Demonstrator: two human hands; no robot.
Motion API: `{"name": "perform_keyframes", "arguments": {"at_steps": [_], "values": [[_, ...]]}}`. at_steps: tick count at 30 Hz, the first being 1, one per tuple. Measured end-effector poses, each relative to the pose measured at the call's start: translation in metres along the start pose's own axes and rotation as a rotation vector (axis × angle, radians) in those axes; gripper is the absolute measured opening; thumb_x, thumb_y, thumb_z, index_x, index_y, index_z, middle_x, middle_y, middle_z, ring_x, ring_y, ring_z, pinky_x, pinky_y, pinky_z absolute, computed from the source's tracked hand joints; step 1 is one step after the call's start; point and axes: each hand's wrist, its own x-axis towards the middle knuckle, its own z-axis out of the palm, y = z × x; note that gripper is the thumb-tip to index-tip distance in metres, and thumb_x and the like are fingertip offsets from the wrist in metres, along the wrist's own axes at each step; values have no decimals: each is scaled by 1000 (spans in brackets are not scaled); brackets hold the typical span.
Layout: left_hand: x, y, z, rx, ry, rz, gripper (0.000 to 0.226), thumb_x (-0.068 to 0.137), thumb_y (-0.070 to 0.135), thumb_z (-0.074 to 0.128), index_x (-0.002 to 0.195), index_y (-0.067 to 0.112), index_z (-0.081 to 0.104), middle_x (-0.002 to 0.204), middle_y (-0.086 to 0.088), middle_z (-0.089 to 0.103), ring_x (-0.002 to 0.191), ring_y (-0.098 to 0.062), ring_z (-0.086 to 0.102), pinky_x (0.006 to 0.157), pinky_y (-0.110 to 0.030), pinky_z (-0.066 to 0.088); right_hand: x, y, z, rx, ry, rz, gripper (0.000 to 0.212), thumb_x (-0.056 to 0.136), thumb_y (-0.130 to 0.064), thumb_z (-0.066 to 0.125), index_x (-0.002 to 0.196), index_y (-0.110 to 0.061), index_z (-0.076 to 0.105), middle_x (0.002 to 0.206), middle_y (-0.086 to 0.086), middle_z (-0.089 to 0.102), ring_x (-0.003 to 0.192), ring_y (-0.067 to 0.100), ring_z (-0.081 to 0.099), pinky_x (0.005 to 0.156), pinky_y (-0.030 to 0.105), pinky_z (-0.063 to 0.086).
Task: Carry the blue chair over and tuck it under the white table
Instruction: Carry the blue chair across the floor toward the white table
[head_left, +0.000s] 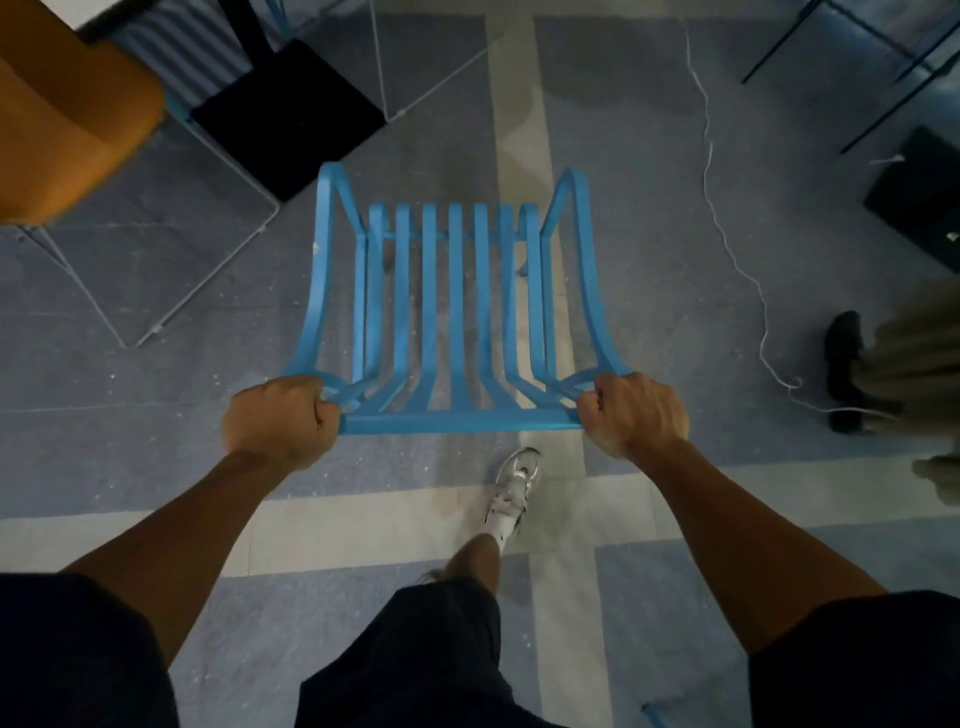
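The blue chair (456, 312), made of slatted metal, is seen from above and behind in the middle of the view. My left hand (278, 421) is closed around the left end of its top rail. My right hand (634, 415) grips the right end of the same rail. The seat slats stretch away from me over the blue-grey floor. Whether the legs touch the floor is hidden by the seat. No white table top shows.
An orange chair back (67, 119) fills the top left, beside a black seat pad (291, 114) on a thin white wire frame (156, 291). A white cable (737, 260) snakes along the floor at right. Another person's dark shoe (849, 374) stands at right. My white shoe (511, 488) steps forward.
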Motion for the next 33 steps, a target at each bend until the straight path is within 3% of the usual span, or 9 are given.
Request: {"name": "perform_keyframes", "arguments": {"at_steps": [5,9,13,17,20,26,29,33], "values": [[48,35,1,-53,23,-38,21,76,38,36,65,21,42,57,-5,50,46,-28,45,50,-35,44,61,32,-26,-17,-16,-46,34,78,-50,27,70,-24,48,53,-5,38,44,19,39,49,33,35],[81,67,6,-44,48,-92,18,75,38,39,65,23,40,57,-1,45,44,-25,40,49,-30,39,110,64,-44,-35,-38,-87,46,76,-50,24,75,-18,57,69,10,59,59,34,58,57,37,41],[111,98,9,-29,61,-125,18,75,39,40,65,25,39,58,4,39,44,-21,38,49,-28,37,155,94,-59,-75,-38,-131,47,78,-47,29,77,-15,64,70,14,63,64,38,63,58,38,40],[130,128,13,-22,65,-183,21,75,39,42,64,22,46,58,3,41,45,-22,37,50,-30,38,186,119,-72,-66,-51,-163,50,76,-49,25,75,-14,62,70,16,63,64,39,63,59,40,48],[138,149,13,-25,54,-223,26,77,39,42,66,18,52,57,-5,53,45,-25,42,50,-33,43,206,138,-77,-76,-53,-209,55,77,-49,25,79,-12,65,73,19,66,66,40,65,59,40,45],[151,214,11,-68,49,-363,26,75,36,43,66,15,54,62,-13,62,49,-35,59,52,-38,50,255,187,-92,-112,-68,-303,42,78,-49,27,70,-19,56,64,13,59,62,40,64,55,38,44],[156,255,12,-108,38,-438,22,76,38,38,67,20,46,63,-10,59,50,-32,56,52,-34,46,287,215,-104,-125,-67,-377,45,76,-52,26,70,-20,57,68,14,64,61,38,62,57,39,45],[157,306,22,-100,34,-526,16,78,38,43,68,26,43,63,-5,59,49,-23,45,51,-29,39,324,245,-118,-176,-92,-466,44,75,-53,23,71,-22,55,61,5,50,54,32,52,54,35,41]]}}
